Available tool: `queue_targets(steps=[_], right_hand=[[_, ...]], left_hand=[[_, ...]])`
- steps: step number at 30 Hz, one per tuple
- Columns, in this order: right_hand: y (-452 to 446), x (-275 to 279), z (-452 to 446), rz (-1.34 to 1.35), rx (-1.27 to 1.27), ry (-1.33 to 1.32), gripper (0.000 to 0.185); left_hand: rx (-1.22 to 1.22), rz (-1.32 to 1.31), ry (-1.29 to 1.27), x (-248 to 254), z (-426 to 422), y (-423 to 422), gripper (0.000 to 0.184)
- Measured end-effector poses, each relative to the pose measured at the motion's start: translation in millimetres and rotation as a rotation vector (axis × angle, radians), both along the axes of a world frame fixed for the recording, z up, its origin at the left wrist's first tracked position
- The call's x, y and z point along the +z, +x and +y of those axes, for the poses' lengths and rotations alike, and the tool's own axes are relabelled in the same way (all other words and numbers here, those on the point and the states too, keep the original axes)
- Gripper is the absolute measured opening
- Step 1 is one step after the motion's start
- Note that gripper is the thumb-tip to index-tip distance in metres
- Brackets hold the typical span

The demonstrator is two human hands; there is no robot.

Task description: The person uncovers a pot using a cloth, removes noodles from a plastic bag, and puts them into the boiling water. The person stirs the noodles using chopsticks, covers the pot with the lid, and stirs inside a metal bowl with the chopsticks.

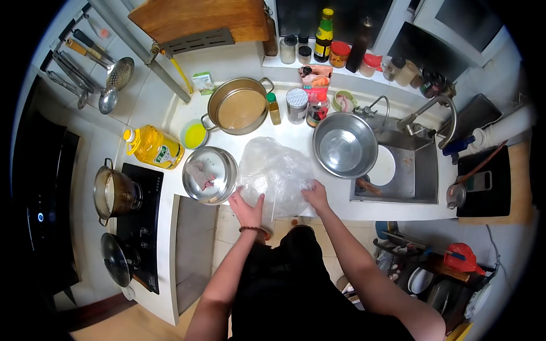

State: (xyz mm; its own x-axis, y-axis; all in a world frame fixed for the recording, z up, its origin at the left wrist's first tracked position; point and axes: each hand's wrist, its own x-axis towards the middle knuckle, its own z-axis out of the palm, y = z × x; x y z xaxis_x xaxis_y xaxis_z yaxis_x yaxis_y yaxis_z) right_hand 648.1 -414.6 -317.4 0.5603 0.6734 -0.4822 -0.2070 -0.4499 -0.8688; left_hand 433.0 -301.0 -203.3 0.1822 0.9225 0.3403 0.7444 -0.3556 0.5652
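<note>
A clear, crumpled plastic bag (272,167) lies on the white counter in front of me, its near side hanging at the counter's edge. My right hand (316,198) is closed on the bag's right edge in a pinch. At the lower left of the bag is my left hand (247,211), thumb and fingers apart, touching the plastic; a beaded bracelet circles that wrist. Just left of the bag, a steel bowl (224,165) contains a piece of raw meat (200,175). To the bag's right stands a larger steel basin (345,144), which seems to have water in it.
A two-handled pot (238,106), a seasoning bottle (274,109) and a lidded jar (296,105) stand behind the bag. An oil jug (153,146) is at left, near the stove (149,227). The sink (422,176) lies to the right, with a white round board (382,166) inside.
</note>
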Motion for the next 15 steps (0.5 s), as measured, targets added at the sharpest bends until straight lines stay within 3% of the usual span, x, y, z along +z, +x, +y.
queue_targets(steps=[2, 4, 5, 6, 8, 10, 12, 13, 15], right_hand=[[-12, 13, -1, 0.068, -0.063, 0.057, 0.040], [-22, 35, 3, 0.124, -0.132, 0.121, 0.031], [-28, 46, 3, 0.105, -0.159, 0.138, 0.030], [-32, 56, 5, 0.085, -0.190, 0.155, 0.028], [-40, 76, 5, -0.080, -0.196, 0.260, 0.029], [-61, 92, 1, -0.255, -0.205, 0.350, 0.030], [-88, 110, 1, -0.581, -0.175, 0.456, 0.029], [-101, 121, -3, -0.604, -0.224, 0.441, 0.029], [-123, 142, -20, -0.594, -0.443, 0.345, 0.023]], left_hand=[[0.057, 0.114, 0.185, -22, 22, -8, 0.057], [0.030, -0.196, -0.799, -66, 50, -20, 0.044], [0.005, -0.529, -0.986, -65, 48, -14, 0.029], [-0.013, -0.528, -0.986, -54, 44, -7, 0.029], [-0.373, -0.506, -0.748, -14, 26, 0, 0.014], [-0.486, -0.541, -0.781, 4, 6, 10, 0.013], [-0.617, -0.401, -0.901, 17, -8, 20, 0.017], [-0.754, -0.514, -0.791, 5, -17, 23, 0.023], [-0.973, -0.479, -0.899, 9, -26, 18, 0.024]])
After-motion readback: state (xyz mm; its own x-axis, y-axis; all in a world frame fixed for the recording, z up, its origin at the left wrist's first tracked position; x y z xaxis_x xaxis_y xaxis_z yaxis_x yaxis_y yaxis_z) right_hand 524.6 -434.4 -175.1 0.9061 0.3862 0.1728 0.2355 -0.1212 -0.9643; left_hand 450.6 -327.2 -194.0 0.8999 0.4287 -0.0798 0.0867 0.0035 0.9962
